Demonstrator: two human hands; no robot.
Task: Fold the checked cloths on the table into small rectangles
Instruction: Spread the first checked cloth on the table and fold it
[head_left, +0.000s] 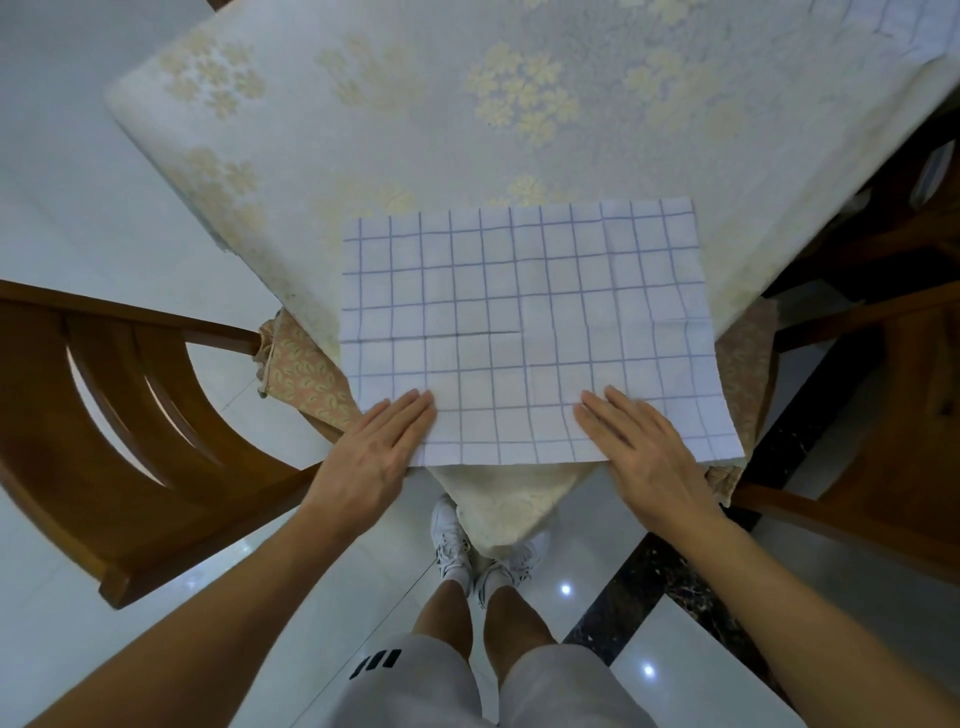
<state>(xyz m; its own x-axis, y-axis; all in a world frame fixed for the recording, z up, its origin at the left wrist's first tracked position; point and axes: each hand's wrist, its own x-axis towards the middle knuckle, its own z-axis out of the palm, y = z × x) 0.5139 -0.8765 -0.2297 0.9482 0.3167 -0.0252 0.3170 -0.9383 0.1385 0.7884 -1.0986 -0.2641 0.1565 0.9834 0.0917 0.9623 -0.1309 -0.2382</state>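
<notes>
Head view, looking down over the near corner of the bench (467, 104).

Bench: covered with a pale tablecloth (597, 156) carrying a yellow flower pattern. A pinkish leaf-print cloth (306, 374) shows beneath it at the corner, on both sides.

Checked cloth (524, 322): white with a blue grid, lying flat and spread as one wide rectangle on the near corner of the bench. Its near edge reaches past the corner's tip. A faint horizontal crease crosses it a little below the middle. Whether it is one layer or several cannot be told.

Left hand (379, 447): palm down, fingers straight and held together. The fingertips rest on the cloth's near left corner; the palm lies off the cloth's edge. It grips nothing.

Right hand (639, 447): palm down, fingers straight and close together, pressing flat on the cloth towards its near right corner. The heel of the hand lies over the near edge. It grips nothing.

Second checked cloth (904, 21): same grid pattern, only partly in view at the far right edge of the bench, well apart from the first.

Surroundings: a wooden chair (104, 415) stands left of the corner, another wooden chair (883, 415) right of it. The floor (78, 182) is glossy pale tile with a dark stone strip (649, 582). The person's light shorts (415, 686) and white shoes (452, 535) show below the bench corner.
</notes>
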